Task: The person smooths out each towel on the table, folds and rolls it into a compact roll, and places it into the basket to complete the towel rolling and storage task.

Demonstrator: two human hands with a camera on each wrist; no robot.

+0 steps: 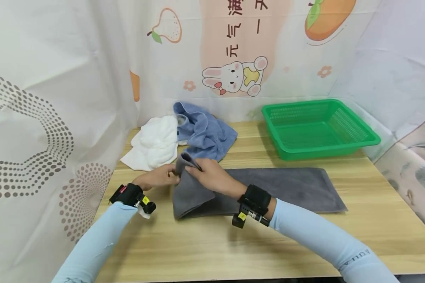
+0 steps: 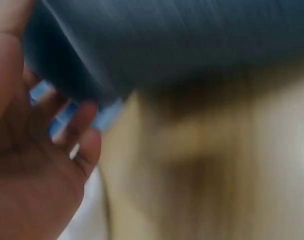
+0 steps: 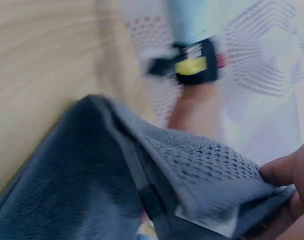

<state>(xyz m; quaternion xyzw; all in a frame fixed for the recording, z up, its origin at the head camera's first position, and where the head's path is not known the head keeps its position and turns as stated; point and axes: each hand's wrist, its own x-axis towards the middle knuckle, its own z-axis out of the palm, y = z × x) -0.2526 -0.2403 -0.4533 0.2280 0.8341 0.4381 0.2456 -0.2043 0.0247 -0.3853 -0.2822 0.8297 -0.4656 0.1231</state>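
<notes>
A dark grey towel [image 1: 283, 186] lies in a long strip on the wooden table, its left end lifted and folded over toward the right. My right hand [image 1: 212, 177] pinches the raised upper edge of that end between thumb and fingers. The right wrist view shows the towel's layers [image 3: 211, 165], a textured band and a pale label near the grip. Against the left side of the raised part is my left hand [image 1: 157, 177], with loosely bent fingers [image 2: 89, 145] beside the cloth. Whether its hidden fingertips touch the towel is unclear.
Behind the hands lie a crumpled white towel [image 1: 156, 141] and a crumpled blue towel [image 1: 207, 131]. A green plastic basket [image 1: 287, 151] stands at the back right of the table [image 1: 212, 251]. Printed curtains [image 1: 184, 70] hang around the back and sides.
</notes>
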